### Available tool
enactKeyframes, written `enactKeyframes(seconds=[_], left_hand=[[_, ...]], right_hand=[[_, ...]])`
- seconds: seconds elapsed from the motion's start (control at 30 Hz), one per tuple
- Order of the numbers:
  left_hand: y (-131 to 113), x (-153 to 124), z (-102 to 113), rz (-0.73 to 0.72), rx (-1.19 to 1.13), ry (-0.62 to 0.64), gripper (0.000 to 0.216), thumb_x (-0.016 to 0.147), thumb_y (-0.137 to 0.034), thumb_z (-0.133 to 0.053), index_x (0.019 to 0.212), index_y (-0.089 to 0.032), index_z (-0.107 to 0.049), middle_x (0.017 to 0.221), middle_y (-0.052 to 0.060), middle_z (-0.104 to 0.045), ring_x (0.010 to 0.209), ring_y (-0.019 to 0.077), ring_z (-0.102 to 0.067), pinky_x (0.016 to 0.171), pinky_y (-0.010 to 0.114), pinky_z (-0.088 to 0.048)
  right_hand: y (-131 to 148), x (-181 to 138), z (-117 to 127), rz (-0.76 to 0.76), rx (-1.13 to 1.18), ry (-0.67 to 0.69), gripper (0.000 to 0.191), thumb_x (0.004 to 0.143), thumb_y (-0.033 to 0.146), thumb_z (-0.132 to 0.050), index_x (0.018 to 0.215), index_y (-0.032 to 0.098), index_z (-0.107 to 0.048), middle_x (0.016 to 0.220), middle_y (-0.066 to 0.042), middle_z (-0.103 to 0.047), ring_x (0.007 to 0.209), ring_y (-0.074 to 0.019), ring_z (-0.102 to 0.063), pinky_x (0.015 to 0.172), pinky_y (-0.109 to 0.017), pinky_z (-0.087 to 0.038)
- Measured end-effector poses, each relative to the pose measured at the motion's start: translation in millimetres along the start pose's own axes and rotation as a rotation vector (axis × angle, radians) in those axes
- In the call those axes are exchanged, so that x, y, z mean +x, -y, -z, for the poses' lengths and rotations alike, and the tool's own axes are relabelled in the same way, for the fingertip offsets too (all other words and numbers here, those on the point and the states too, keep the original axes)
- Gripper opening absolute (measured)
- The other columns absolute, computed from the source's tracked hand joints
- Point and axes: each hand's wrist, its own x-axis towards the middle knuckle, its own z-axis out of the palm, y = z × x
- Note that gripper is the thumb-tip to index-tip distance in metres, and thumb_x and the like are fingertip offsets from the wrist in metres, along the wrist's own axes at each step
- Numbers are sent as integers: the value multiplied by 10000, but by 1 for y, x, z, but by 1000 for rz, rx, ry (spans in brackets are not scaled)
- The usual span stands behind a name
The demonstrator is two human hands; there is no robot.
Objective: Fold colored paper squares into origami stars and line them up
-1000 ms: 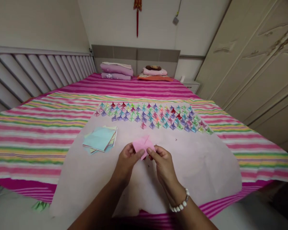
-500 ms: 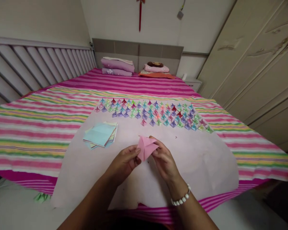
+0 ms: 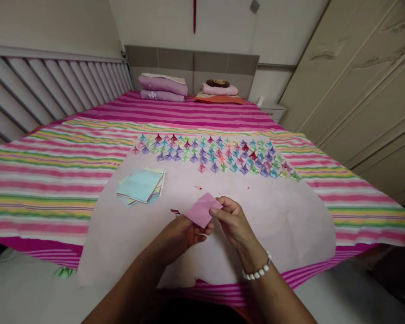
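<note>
A folded piece of pink origami paper (image 3: 202,209), now a flat diamond, is held between both hands above a pale board (image 3: 276,225). My right hand (image 3: 232,221) pinches its right corner, thumb on top. From below and the left, my left hand (image 3: 185,236) grips the paper, and some of its fingers are hidden behind it. To the left lies a stack of square paper sheets (image 3: 143,185), light blue on top. Rows of small folded paper pieces (image 3: 209,155) in many colours stand along the board's far side.
Small dark red marks or scraps (image 3: 174,211) lie on the board. Beneath it is a striped bedspread (image 3: 47,180). Folded bedding (image 3: 164,87) rests by the headboard (image 3: 175,67); a white railing (image 3: 64,90) runs along the left, and a wardrobe (image 3: 364,90) stands at right.
The pink paper has gone from a partly opened, pointed fold to a flat diamond. My right thumb has come onto its face, and my left hand has shifted underneath.
</note>
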Motion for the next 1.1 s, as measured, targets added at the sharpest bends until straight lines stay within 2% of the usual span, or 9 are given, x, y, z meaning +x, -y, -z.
enactKeyframes(seconds=[0.13,0.2,0.3,0.43,0.57,0.7,0.8,0.9,1.1], left_hand=[[-13,-5,4,-276,217,-38,405,818,-485,-574,981,-136,-699,905,105,-696,844,211,-607,754,314,-463],[-20,-11,3,-322,356,-60,388,779,-464,-641,998,-151,-708,881,91,-705,821,214,-613,756,321,-469],[-26,-19,-1,-347,498,-83,347,713,-358,-733,1010,-179,-722,882,67,-715,823,213,-622,783,324,-474],[-23,-18,1,-372,552,-45,395,695,-291,-745,1072,-180,-707,984,82,-708,985,253,-607,880,351,-452],[-15,-12,6,-355,544,-69,345,675,-269,-762,1001,-166,-714,906,75,-706,878,223,-621,826,338,-465],[-10,-11,5,-335,524,-10,299,640,-215,-789,923,-170,-704,838,50,-691,790,173,-612,732,278,-464],[-10,-12,1,-333,474,13,211,693,-235,-752,886,-166,-702,824,54,-690,787,162,-616,757,277,-465],[-11,-13,-2,-322,435,17,272,683,-243,-761,935,-169,-694,867,61,-697,819,173,-627,804,302,-467],[-12,-12,3,-398,549,-158,227,781,-353,-666,895,-166,-726,718,30,-662,681,144,-576,669,258,-460]], right_hand=[[-1,0,2,-15,-51,-51,191,597,276,-825,649,175,-670,595,8,-657,536,-116,-550,563,-243,-442],[-2,-1,1,-27,-52,-45,189,599,274,-824,651,176,-671,580,10,-652,520,-111,-543,544,-237,-437],[-4,-2,0,-34,-42,-39,183,606,269,-821,653,179,-668,547,19,-634,500,-106,-537,525,-231,-429],[-3,-2,-2,-19,-59,-67,194,605,278,-824,655,179,-665,531,28,-618,470,-97,-516,497,-227,-410],[-3,-1,-1,-16,-39,-110,208,611,274,-824,650,169,-649,521,45,-589,436,-63,-469,455,-197,-358],[-5,0,-2,-58,49,-139,219,614,271,-821,648,170,-629,512,55,-564,433,-55,-459,452,-185,-355],[-8,1,-2,-91,93,-145,227,604,279,-823,638,172,-626,509,53,-558,433,-59,-445,447,-189,-363],[-11,0,-1,-100,104,-144,231,604,283,-823,633,172,-622,505,52,-551,438,-63,-443,447,-191,-367],[-12,-4,-3,-61,19,-128,227,624,287,-819,666,175,-625,499,52,-565,438,-67,-469,460,-192,-368]])
